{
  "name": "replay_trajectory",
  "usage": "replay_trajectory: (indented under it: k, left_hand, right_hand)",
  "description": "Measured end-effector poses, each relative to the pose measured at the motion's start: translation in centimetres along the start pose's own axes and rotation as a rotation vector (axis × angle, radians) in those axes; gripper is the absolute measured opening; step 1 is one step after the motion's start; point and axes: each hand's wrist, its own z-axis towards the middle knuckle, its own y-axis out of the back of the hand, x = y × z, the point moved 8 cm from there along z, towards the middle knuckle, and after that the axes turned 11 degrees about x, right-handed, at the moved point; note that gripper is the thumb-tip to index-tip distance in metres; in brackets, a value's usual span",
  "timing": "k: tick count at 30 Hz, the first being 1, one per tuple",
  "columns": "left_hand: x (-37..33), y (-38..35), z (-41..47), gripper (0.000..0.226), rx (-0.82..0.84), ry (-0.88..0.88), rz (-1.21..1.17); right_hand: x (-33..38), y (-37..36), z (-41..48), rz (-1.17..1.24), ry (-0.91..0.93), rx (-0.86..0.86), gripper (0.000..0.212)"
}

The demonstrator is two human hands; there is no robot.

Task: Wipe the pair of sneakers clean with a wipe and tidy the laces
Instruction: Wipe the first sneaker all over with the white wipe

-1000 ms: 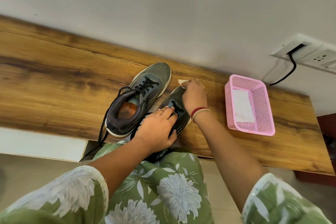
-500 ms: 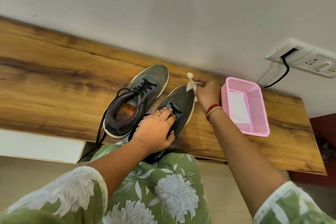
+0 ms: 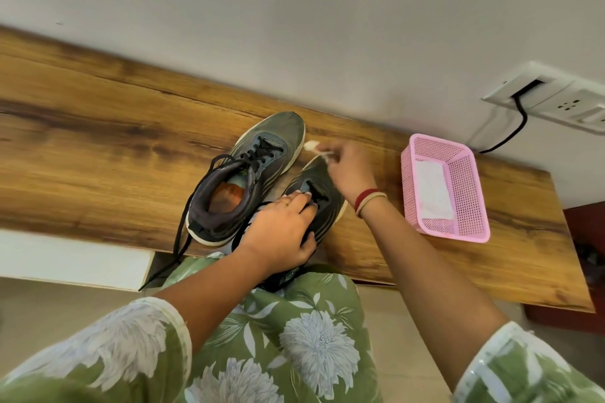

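Note:
Two dark grey sneakers with pale soles stand side by side on the wooden bench, toes toward the wall. The left sneaker has loose black laces trailing over the bench's front edge. My left hand grips the right sneaker over its tongue and laces, hiding its heel. My right hand hovers at that sneaker's toe and pinches a crumpled white wipe, which is blurred.
A pink mesh basket holding white wipes stands on the bench to the right of the sneakers. A white socket panel with a black cable is on the wall behind it. My green floral clothing fills the lower view.
My right hand swung with the wipe from the right sneaker's toe out toward the basket and has come back over the toe. My left hand has kept its grip on that sneaker.

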Motion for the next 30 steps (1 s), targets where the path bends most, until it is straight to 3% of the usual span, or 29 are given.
replay_trajectory:
  k: [3, 7, 11, 14, 17, 19, 22, 26, 28, 30]
  left_hand:
    - [0.0, 0.0, -0.1, 0.049, -0.008, 0.001, -0.018]
    - [0.1, 0.1, 0.1, 0.046, -0.022, 0.000, 0.008]
    - [0.1, -0.1, 0.1, 0.042, -0.005, -0.001, -0.018]
    - [0.2, -0.2, 0.1, 0.047, -0.013, 0.006, -0.002]
    - [0.2, -0.2, 0.0, 0.048, -0.005, 0.007, 0.002]
    - [0.2, -0.2, 0.1, 0.047, -0.002, 0.008, 0.015]
    - [0.4, -0.3, 0.2, 0.048, 0.012, 0.014, 0.018]
    - [0.3, -0.4, 0.1, 0.050, 0.014, -0.002, 0.014]
    - [0.3, -0.5, 0.1, 0.052, 0.008, 0.001, 0.005]
    - [0.4, -0.6, 0.1, 0.052, 0.008, 0.009, 0.016]
  right_hand:
    - [0.0, 1.8, 0.2, -0.310, -0.007, -0.163, 0.037]
    - [0.3, -2.2, -0.3, -0.599, 0.106, -0.029, 0.036]
    - [0.9, -4.8, -1.8, -0.384, 0.232, 0.197, 0.036]
    - [0.2, -1.0, -0.8, -0.181, 0.120, 0.031, 0.037]
    - [-0.5, 1.4, -0.4, -0.309, 0.044, -0.147, 0.041]
    - [0.0, -1.0, -1.1, -0.424, 0.118, -0.061, 0.044]
    - [-0.7, -4.5, -2.7, -0.395, 0.218, 0.128, 0.036]
    - [-3.6, -0.9, -1.5, 0.068, 0.068, 0.081, 0.042]
    - [-4.3, 0.4, -1.4, 0.027, 0.029, 0.002, 0.040]
    - [-3.8, -1.1, -1.9, -0.155, 0.062, 0.074, 0.041]
